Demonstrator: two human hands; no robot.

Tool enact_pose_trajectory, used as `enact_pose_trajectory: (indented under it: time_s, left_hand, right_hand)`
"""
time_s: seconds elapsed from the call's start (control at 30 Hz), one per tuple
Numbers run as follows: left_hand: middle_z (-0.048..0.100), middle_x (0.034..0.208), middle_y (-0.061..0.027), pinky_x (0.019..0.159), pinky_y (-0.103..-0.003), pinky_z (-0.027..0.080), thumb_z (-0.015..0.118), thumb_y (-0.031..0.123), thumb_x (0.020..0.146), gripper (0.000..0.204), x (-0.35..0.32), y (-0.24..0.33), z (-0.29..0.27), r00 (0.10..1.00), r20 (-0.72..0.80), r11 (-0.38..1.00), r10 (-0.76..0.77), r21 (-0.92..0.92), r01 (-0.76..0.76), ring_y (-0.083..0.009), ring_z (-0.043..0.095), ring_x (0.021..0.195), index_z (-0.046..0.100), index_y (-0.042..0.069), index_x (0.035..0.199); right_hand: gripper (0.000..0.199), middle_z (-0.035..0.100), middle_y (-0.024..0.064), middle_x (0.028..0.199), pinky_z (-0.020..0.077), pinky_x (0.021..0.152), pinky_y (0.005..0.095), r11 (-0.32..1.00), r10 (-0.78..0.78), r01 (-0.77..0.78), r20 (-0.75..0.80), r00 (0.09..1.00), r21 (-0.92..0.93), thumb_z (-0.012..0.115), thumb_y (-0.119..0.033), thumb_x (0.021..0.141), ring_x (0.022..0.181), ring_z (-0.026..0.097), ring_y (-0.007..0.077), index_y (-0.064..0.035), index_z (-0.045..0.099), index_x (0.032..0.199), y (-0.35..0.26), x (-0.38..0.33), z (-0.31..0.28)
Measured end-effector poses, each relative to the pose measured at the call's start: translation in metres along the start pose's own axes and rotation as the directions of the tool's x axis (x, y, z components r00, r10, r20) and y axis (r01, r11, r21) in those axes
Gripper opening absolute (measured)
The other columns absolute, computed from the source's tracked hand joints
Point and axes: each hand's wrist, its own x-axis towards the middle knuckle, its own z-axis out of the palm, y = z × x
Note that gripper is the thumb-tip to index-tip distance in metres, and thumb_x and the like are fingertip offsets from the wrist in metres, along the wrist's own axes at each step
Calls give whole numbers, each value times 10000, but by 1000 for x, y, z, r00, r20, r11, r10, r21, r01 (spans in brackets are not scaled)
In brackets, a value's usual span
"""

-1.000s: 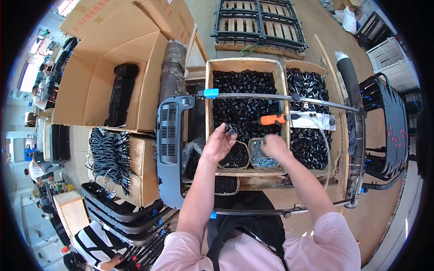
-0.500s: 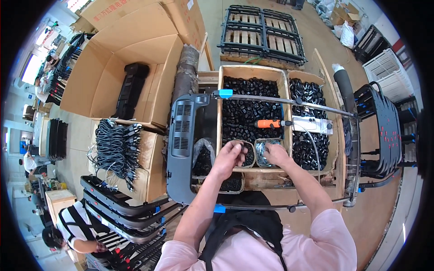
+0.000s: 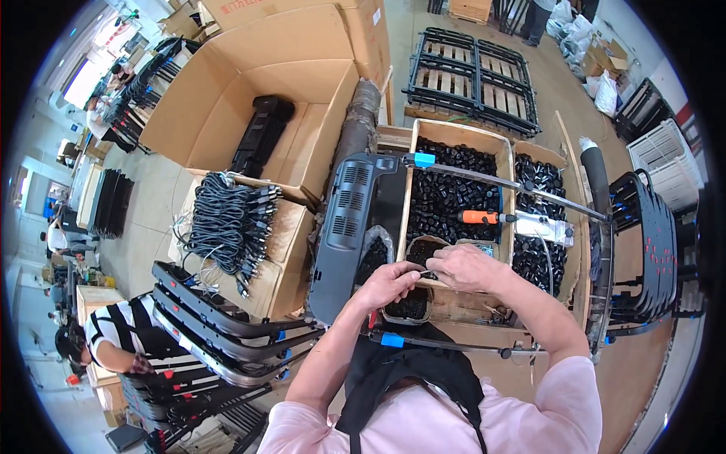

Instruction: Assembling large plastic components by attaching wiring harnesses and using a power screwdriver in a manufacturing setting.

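A workshop floor fills the frame, crowded with cartons and parts. At the upper left a large open cardboard box (image 3: 249, 113) holds a long black part, and below it a bundle of black cables (image 3: 227, 223) lies on a smaller carton. At the top centre black metal frames (image 3: 473, 72) lie on wooden pallets.

In the middle stands a wooden crate (image 3: 454, 132) full of small black parts, with a second crate of the same to its right. A grey plastic panel (image 3: 352, 227) leans against the left side of the crate. An orange-handled power screwdriver (image 3: 507, 219) rests across the parts.

Just below centre, the left hand (image 3: 389, 281) and the right hand (image 3: 465, 266) meet, fingertips close together, both curled and pinching a small metal piece (image 3: 426, 272) between them; it is too small to make out. Directly below the hands sits a small bin of black parts (image 3: 408, 304).

At the lower left another person in a striped shirt (image 3: 121, 340) bends beside stacked black frames (image 3: 219, 333).
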Motion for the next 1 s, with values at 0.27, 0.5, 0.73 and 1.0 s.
enact_pose_trajectory:
  time_s: [0.27,0.5,0.73,1.0]
  left_hand:
    - [643,836,20,565,-230,489,595,241,1088,254,-28,-8,-9,999,-21,1000,-28,-9,27,-52,568,663,701,26,1174]
    - [708,928,-28,612,-248,537,529,303,1123,297,-53,-40,-19,994,-90,847,-61,-531,4,-92,614,693,675,45,1121]
    - [699,928,-31,621,-246,551,517,323,1127,315,-84,-54,-41,976,-205,748,-78,-659,-79,-108,650,707,669,48,1151]
    - [715,965,-45,605,-242,577,506,333,1129,324,-111,-83,-54,959,-281,692,-43,-700,-175,-111,689,730,673,57,1150]
  right_hand:
    - [146,674,141,904,578,810,463,988,-137,139,43,990,-60,593,-167,965,907,703,353,-28,629,991,-36,26,2]
    - [215,718,166,1000,574,844,452,990,-70,80,-86,994,120,587,-141,971,977,710,359,-37,700,1122,-66,52,26]
    - [207,672,137,933,563,795,430,980,-22,82,-309,951,183,662,-62,899,875,680,329,-59,719,1098,-94,82,45]
    - [297,688,113,1005,557,845,418,963,-255,267,-237,938,22,770,-192,845,944,677,310,-36,722,1093,-123,127,62]
